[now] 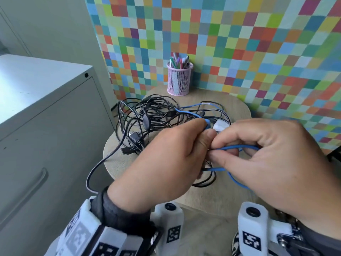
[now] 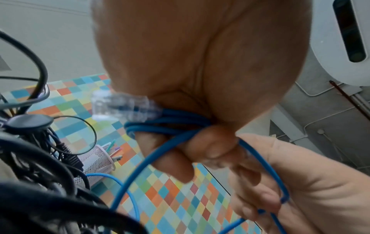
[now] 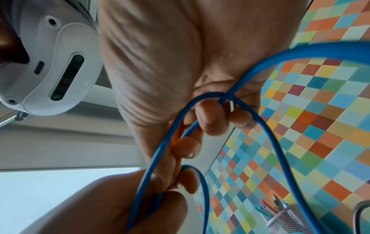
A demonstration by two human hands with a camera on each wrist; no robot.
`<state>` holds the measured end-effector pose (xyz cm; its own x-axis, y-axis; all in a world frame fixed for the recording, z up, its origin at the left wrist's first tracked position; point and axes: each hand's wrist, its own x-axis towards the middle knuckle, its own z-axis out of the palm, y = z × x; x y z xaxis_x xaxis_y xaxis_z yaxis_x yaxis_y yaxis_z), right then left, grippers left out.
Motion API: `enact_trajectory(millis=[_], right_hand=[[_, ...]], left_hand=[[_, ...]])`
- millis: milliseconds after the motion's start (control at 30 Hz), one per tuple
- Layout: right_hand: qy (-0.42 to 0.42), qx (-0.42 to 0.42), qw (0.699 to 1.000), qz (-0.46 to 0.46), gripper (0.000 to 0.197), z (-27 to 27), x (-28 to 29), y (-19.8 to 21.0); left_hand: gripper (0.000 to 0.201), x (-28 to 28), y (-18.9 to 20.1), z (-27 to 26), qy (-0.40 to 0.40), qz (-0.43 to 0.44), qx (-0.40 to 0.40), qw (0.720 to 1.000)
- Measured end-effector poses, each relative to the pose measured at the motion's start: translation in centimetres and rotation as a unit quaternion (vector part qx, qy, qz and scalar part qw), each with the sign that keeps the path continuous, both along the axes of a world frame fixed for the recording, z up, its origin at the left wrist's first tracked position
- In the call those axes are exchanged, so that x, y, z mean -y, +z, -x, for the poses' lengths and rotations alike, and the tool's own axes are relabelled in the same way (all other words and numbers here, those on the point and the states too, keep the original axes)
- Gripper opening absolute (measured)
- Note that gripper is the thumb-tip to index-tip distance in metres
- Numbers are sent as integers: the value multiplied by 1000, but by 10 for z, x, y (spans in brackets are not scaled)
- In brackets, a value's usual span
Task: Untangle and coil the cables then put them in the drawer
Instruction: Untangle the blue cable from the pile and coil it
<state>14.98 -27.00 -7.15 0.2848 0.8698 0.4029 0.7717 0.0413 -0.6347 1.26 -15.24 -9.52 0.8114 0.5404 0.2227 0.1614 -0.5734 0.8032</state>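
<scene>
Blue cable (image 1: pixel 233 147) part-coiled; black cables (image 1: pixel 147 117) tangled on table.

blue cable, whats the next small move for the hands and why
Probably lay one more loop onto the bundle. The left hand grips a few turns of the blue cable, the right hand pinches the next length, and the rest still trails into the black cables on the table.
</scene>
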Motion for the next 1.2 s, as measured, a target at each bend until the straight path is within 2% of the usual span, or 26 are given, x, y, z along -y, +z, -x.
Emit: enact_trajectory(millis=[133,267,367,467,567,600,667,767,867,967,1033,1100,1200], right_hand=[[-4,1,1000,17,11,-5,1,-3],[-32,39,998,23,27,-11,1,-2],[-63,90,994,18,28,-22,0,-4],[-95,97,991,18,22,-39,-1,-12],[-114,103,988,5,17,-48,-5,-21],[-115,73,991,6,14,-48,-6,-23],[-99,-7,994,42,24,-45,-10,-25],[-33,-91,991,95,23,-36,-16,-30],[39,-192,979,49,35,-28,-20,-27],[119,-313,942,-3,47,-24,-24,-19],[143,-331,933,-9,51,-23,-27,-13],[136,-321,937,-16,48,-26,-30,-8],[62,-321,943,-63,30,-43,-34,-8]], left_hand=[[39,-8,-2,4,-19,-27,-10,999],[40,-14,-6,8,-33,20,22,999],[43,-20,-2,15,-45,49,37,997],[49,-29,0,25,-107,106,35,988],[42,-35,-3,30,-184,168,24,968],[37,-36,-6,30,-199,185,24,962],[29,-38,-10,29,-190,241,56,950],[30,-35,-11,24,-138,367,153,907],[29,-33,-6,16,-70,424,223,875],[25,-35,4,12,1,446,273,852],[26,-38,13,13,36,457,300,837],[29,-42,26,20,52,466,328,820],[30,-48,45,38,57,467,369,801]])
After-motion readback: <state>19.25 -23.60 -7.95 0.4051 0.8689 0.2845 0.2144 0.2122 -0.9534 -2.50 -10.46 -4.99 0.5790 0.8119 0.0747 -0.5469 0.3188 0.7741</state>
